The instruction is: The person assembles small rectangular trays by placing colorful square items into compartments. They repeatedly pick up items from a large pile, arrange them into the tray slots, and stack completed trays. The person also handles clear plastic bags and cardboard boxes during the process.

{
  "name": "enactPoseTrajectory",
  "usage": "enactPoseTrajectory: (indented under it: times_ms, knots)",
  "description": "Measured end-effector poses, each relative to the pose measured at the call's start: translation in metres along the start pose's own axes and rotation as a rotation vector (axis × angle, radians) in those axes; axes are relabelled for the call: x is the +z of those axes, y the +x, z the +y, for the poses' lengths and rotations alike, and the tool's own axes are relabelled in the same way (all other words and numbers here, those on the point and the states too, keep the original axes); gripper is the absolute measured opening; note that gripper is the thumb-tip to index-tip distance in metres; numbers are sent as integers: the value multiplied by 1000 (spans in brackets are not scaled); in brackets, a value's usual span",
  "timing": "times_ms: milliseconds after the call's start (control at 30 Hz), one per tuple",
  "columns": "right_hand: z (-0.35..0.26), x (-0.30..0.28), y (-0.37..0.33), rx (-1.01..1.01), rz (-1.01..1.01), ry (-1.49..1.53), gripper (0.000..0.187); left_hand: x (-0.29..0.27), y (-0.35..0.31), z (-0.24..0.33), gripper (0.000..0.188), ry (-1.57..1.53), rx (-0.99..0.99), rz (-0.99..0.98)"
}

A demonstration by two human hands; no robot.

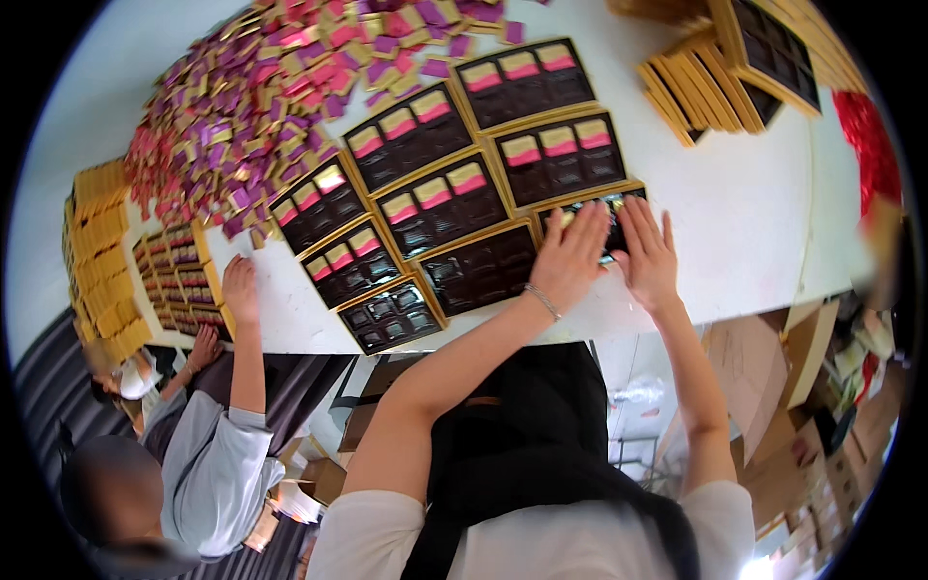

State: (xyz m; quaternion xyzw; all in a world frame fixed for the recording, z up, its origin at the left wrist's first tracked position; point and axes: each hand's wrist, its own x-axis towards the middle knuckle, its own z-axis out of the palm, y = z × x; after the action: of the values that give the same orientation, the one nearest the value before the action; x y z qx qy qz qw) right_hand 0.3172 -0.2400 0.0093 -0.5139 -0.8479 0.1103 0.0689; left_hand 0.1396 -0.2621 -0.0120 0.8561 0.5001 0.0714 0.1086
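My left hand (572, 244) and my right hand (648, 253) lie side by side over a gold-edged box with a dark moulded insert (633, 191), fingers stretched out and pointing away from me. They cover most of that insert; a pale gold bit (565, 219) shows by the left fingers. Beyond it sits a similar box (564, 179) whose far row of pockets holds pink-and-gold wrapped squares (559, 141). Left of my hands, a box with dark pockets (480, 273) shows no squares. A bracelet (543, 302) circles my left wrist.
A big heap of pink, purple and gold wrapped squares (242, 106) spreads at the far left. Stacked gold-edged boxes (701, 87) stand far right, near red shiny material (860, 145). At left, a co-worker's hand (240, 285) rests near filled boxes (179, 271) on the white table (715, 251).
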Motion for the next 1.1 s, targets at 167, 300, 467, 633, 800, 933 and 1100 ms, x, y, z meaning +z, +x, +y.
enactPoseTrajectory:
  times_ms: [167, 300, 467, 633, 800, 933, 1100]
  knots:
    - [-22, -24, 71, -30, 279, 238, 33, -57, 7, -32, 77, -222, -167, 99]
    - [-60, -26, 189, -187, 396, 405, 25, -99, 37, -197, 32, -13, -501, 445]
    - [-102, 45, 330, -450, 57, 244, 34, -93, 42, -335, 30, 42, -128, 318]
    - [-112, 67, 362, -564, 7, 113, 39, -100, 3, -363, 20, 113, -192, 316]
    - [-120, 67, 361, -576, 35, 42, 41, -89, 35, -349, 18, -35, -407, 293]
    - [-123, 64, 366, -583, 62, -71, 34, -78, 58, -354, 34, 89, -415, 375]
    - [-108, 70, 360, -643, 178, -109, 28, -90, 67, -352, 49, 162, -433, 270]
